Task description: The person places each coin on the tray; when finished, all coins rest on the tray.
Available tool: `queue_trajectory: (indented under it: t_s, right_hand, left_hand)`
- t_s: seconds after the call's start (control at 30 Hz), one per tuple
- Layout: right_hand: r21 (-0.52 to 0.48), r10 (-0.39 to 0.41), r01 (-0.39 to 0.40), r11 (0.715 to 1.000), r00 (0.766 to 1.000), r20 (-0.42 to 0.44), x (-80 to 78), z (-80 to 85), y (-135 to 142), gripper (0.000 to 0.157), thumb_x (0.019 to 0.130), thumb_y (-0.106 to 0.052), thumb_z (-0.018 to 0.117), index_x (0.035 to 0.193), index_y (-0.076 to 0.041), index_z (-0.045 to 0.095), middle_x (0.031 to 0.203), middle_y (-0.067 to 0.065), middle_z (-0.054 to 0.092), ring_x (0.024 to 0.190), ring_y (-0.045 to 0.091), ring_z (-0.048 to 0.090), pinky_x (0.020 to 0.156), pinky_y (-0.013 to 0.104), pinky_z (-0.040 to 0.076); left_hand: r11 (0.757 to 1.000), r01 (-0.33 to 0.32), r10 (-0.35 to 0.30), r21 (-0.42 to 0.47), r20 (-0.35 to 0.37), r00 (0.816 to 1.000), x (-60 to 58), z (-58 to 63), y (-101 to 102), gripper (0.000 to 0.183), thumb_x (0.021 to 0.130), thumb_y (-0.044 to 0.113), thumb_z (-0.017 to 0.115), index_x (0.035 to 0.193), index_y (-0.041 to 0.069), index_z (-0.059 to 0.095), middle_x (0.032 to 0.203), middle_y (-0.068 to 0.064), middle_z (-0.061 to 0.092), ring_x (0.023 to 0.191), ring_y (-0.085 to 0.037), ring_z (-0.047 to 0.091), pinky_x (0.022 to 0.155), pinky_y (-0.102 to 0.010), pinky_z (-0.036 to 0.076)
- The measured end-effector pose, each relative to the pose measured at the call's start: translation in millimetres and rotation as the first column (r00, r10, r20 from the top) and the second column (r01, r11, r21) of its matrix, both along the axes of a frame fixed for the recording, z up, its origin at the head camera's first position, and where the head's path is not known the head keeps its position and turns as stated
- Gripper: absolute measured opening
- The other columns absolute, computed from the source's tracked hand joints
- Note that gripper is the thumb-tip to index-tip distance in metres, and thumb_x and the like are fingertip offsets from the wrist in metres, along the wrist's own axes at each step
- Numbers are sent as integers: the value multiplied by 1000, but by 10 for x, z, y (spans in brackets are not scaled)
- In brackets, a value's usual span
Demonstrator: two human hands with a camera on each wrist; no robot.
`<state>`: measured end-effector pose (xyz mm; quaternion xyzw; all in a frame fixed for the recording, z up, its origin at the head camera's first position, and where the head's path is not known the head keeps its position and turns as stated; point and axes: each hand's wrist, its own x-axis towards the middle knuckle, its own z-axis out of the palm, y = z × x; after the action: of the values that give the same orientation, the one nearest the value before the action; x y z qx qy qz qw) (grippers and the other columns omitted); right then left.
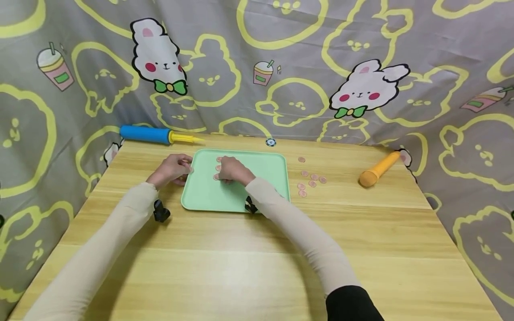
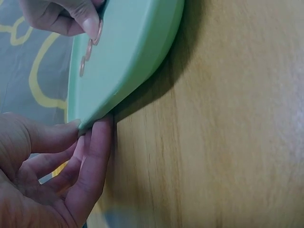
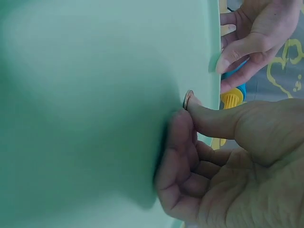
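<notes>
A pale green tray (image 1: 267, 171) lies on the wooden table. At its left edge, my left hand (image 1: 170, 169) grips the rim between thumb (image 2: 54, 137) and fingers. My right hand (image 1: 234, 170) is over the tray's left half, thumb and curled forefinger pinching a small copper coin (image 3: 188, 99) that touches the tray surface. Two more copper coins, a middle one (image 2: 89, 50) and a far one (image 2: 82, 66), line up with it in a short row on the tray. Part of the tray's right side is hidden by my right forearm.
Several copper coins (image 1: 312, 183) lie loose right of the tray. Behind it is a small round patterned disc (image 1: 271, 142). A blue pump (image 1: 144, 134) with a yellow end lies back left, and an orange microphone-shaped thing (image 1: 379, 169) at right. A patterned curtain (image 1: 297, 120) borders the table.
</notes>
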<state>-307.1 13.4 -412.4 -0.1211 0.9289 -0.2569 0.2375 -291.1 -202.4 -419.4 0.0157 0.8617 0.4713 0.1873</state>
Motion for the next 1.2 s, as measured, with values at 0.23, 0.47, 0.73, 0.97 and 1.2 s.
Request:
queue_trajectory:
  t_s: [0.23,0.47,0.73,0.97,1.2]
  right_hand:
    - [82,18,-10,997,996,-92,67,-16,22,60,102,-35,71,153,-9,53,62,4,62,55,15,57,58,23,47]
    - [83,46,-43,996,998,-32,7,-83,68,37,105,-42,63,90,-9,64,62,0,56,53,12,51,57,24,42]
    - [16,119,-119,993,992,32,-64,-14,183,49,108,-44,59,70,-12,60,64,-1,61,59,13,53,63,26,45]
    - [-61,175,-170,984,980,97,-25,27,342,45,108,-41,59,77,-8,61,75,1,68,66,14,60,66,26,49]
    - [-143,172,-141,980,959,227,46,99,679,42,109,-38,57,90,-2,67,79,5,71,69,14,68,69,28,59]
  left_hand:
    - [1000,10,-10,4,-9,1000,7,11,-10,56,105,7,55,155,-10,38,119,-24,55,89,-22,62,71,-34,63]
    - [1000,8,-8,4,1,1000,1,12,-34,58,106,8,56,157,-10,35,124,-26,56,92,-24,64,74,-35,63]
    - [1000,23,-23,8,17,1000,-37,15,-63,58,108,10,54,159,-7,32,131,-28,52,98,-26,62,77,-34,62]
    - [1000,12,-13,18,38,999,2,-8,-56,59,109,11,54,160,-6,31,132,-27,51,102,-30,64,78,-36,63]
    - [1000,8,-8,26,27,1000,36,-9,-16,56,109,11,53,159,-6,33,134,-28,51,108,-35,64,79,-35,63]
